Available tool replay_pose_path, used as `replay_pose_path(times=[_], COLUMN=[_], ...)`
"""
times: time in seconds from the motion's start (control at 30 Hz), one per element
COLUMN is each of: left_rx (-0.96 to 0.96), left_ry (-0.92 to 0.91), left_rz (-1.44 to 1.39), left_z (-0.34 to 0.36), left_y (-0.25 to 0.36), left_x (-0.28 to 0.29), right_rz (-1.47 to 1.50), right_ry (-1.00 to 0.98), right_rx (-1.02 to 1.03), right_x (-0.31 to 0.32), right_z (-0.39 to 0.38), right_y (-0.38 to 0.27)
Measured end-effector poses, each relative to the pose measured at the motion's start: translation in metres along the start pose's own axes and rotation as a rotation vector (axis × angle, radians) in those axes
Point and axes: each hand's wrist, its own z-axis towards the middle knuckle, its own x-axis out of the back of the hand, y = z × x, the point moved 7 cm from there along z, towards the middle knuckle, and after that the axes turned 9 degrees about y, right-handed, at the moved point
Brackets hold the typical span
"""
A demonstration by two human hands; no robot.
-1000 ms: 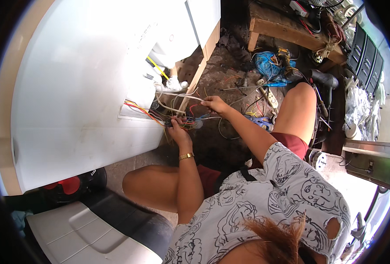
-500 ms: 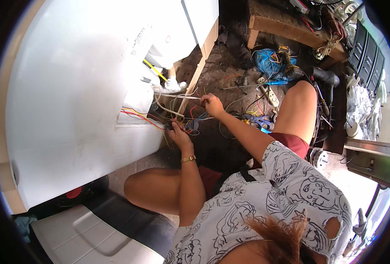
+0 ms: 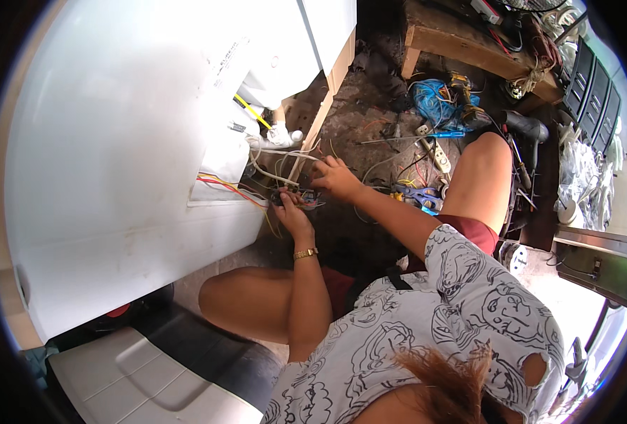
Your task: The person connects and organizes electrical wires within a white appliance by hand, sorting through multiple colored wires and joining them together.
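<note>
Beside the low opening of a large white appliance (image 3: 115, 155), my left hand (image 3: 297, 218) is closed around a bundle of thin wires (image 3: 274, 192) with a small dark part among them. Just above and to its right is my right hand (image 3: 336, 179), its fingers curled down to the same cluster; what they pinch is too small to make out. Red and yellow wires (image 3: 230, 186) run from the appliance to my left hand. A white cable (image 3: 259, 167) loops down from the opening, near a white plastic pipe fitting (image 3: 279, 136) and a yellow strip (image 3: 252, 110).
On the dirty floor to the right lie a blue-handled screwdriver (image 3: 446, 134), a power strip (image 3: 440, 157), blue-grey pliers (image 3: 421, 196), a yellow-black drill (image 3: 462, 88) and a blue bag (image 3: 430, 99). Behind stands a wooden bench (image 3: 455, 46); a grey-white panel (image 3: 144, 381) is at lower left.
My right hand has moved left and slightly down, away from the white cable's end and in to the wires at my left hand. The left hand has shifted slightly right.
</note>
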Motion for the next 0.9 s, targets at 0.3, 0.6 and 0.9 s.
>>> replay_pose_path(times=[0.3,0.6,0.9], left_rx=[0.224,-0.016,0.164], left_ry=[0.112,-0.075,-0.072], left_rz=[-0.312,0.128,0.049], left_z=[-0.01,0.003,-0.02], left_y=[-0.001,0.001,0.001], left_x=[-0.012,0.011,-0.026], right_rz=[0.279,0.167,0.512], right_ry=[0.143,-0.043,-0.082], right_rx=[-0.167,0.142,-0.067], right_x=[0.029,0.047,0.054], right_z=[-0.012,-0.009,0.047], right_y=[0.055,-0.01,-0.02])
